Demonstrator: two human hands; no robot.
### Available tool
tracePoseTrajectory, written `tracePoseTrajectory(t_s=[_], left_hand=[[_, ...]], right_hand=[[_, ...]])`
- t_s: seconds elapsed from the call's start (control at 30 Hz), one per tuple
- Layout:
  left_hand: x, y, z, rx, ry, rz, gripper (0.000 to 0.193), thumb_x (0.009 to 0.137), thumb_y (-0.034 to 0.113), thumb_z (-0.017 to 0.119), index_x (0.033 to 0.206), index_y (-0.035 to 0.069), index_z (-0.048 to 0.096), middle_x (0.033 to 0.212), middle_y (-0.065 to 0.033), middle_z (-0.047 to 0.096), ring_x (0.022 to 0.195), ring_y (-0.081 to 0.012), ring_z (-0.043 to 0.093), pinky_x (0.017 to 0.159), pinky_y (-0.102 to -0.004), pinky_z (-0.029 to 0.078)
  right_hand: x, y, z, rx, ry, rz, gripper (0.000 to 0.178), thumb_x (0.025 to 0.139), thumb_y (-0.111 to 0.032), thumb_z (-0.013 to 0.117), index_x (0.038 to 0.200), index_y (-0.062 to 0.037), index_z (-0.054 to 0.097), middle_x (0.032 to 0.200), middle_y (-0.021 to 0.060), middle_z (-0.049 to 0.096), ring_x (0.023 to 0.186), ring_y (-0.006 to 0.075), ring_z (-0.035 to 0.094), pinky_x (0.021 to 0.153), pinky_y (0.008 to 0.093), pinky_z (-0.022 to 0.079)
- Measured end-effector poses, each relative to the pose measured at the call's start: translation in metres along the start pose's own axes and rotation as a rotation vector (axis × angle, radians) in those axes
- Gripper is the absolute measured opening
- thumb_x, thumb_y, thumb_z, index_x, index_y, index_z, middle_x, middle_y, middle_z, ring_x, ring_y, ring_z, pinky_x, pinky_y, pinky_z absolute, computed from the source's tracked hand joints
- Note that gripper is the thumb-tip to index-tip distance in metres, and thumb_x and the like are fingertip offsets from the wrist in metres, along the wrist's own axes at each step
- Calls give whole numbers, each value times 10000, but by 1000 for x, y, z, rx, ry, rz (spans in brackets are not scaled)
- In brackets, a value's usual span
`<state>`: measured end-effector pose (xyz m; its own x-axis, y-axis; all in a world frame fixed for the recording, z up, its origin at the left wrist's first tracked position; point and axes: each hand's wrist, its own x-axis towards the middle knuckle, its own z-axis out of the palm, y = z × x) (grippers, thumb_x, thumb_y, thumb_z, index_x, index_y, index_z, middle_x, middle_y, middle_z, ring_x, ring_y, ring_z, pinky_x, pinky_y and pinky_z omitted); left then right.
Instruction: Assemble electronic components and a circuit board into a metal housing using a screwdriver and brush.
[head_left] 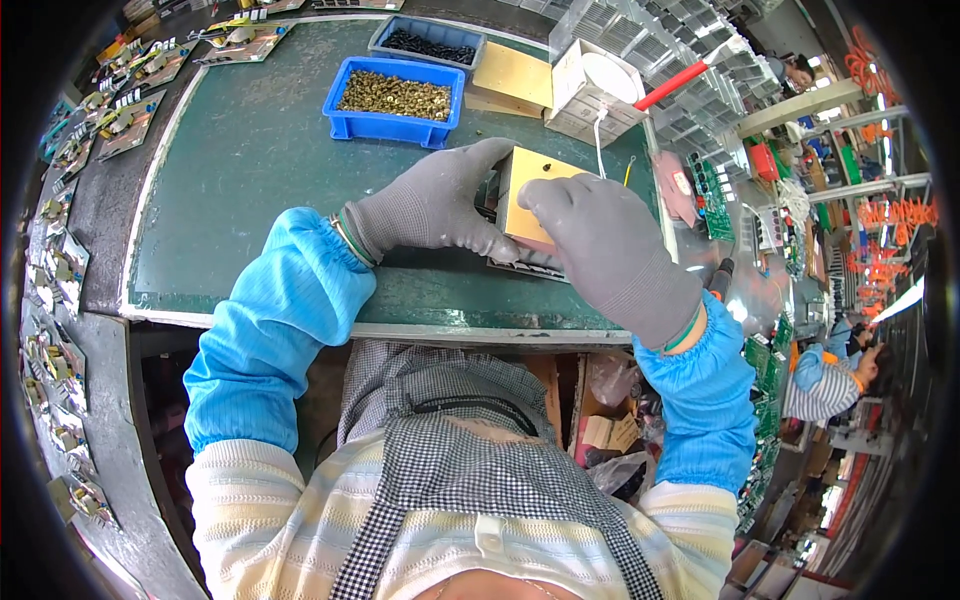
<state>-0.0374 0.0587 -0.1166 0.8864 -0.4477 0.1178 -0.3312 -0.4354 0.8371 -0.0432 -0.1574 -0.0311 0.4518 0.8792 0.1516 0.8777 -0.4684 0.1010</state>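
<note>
Near the table's front edge stands a block with a flat yellow top (524,183), a small dark screw-like piece (547,168) on that top. My left hand (435,205), in a grey glove, grips the block's left side, thumb low and fingers higher up. My right hand (610,240), gloved the same way, bends over the block's right part with its fingertips closed together on the yellow top. Whatever those fingertips may pinch is hidden. Below the block a finned metal edge (530,268) shows, mostly covered by the hands.
A blue bin (345,127) of brass-coloured screws and a grey bin (376,50) of black ones stand at the back of the green table (240,180). Behind the block are a white box (585,112) and a red-handled tool (672,86). Circuit boards (130,124) line the left.
</note>
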Motion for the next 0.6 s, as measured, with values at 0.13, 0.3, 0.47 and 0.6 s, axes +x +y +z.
tracePoseTrajectory(t_s=[0.13, 0.3, 0.47, 0.6], left_hand=[[-4, -6, 2, -21, 49, 45, 1208, 558, 508, 970, 1451, -64, 392, 1330, -279, 596, 1277, -390, 578, 1083, -429, 468], [1, -5, 6, -60, 71, 108, 1149, 564, 467, 972, 1426, -56, 423, 1260, -272, 644, 1209, -393, 627, 1022, -421, 508], [-4, 0, 0, -98, 2, 1, 1259, 562, 520, 972, 1489, -66, 354, 1411, -273, 544, 1352, -371, 523, 1143, -426, 422], [-3, 2, 2, -66, -8, -28, 1261, 564, 511, 974, 1495, -62, 347, 1407, -274, 545, 1355, -366, 520, 1145, -422, 418]], right_hand=[[6, -6, -5, -133, -77, -68, 216, 861, -194, 669, 1027, -80, 590, 859, 76, 664, 852, 265, 690, 748, 397, 557], [-19, 24, -5, 317, 142, 71, 245, 864, -108, 694, 1091, -45, 628, 889, 81, 707, 847, 224, 720, 736, 354, 569], [-45, 20, 7, 776, 294, 531, 276, 879, -10, 724, 1138, -1, 631, 884, 109, 720, 860, 159, 721, 757, 290, 560], [-53, 15, 19, 756, 349, 576, 251, 877, -20, 726, 1113, -7, 644, 876, 119, 718, 850, 180, 726, 750, 299, 558]])
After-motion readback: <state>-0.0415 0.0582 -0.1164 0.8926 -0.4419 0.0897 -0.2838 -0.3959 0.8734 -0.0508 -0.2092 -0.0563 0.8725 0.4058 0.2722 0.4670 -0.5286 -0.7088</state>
